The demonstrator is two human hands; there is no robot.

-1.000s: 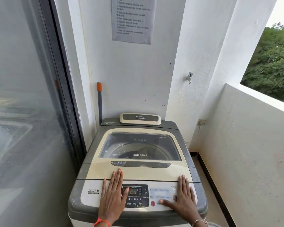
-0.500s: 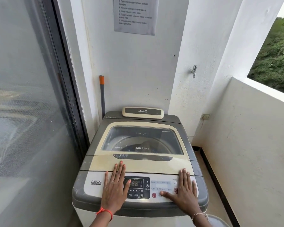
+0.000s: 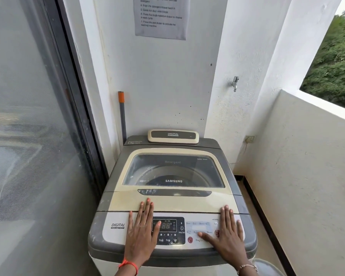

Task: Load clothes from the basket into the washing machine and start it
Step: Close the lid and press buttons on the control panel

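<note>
Soft, even daylight enters from the balcony opening (image 3: pixel 335 62) at far right; shadows are faint, the glass door (image 3: pixel 28 136) at left shows hazy reflections, and wide-angle distortion bends the edges

Glossy plastic washing machine (image 3: pixel 173 202), glass lid window (image 3: pixel 173 170), rough plaster wall (image 3: pixel 299 176)

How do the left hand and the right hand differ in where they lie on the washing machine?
The left hand lies left of the display, its thumb on the dark panel; the right hand lies right, its thumb beside the red button. The left wrist has an orange thread, the right a bracelet. Both lie flat, open.
</note>
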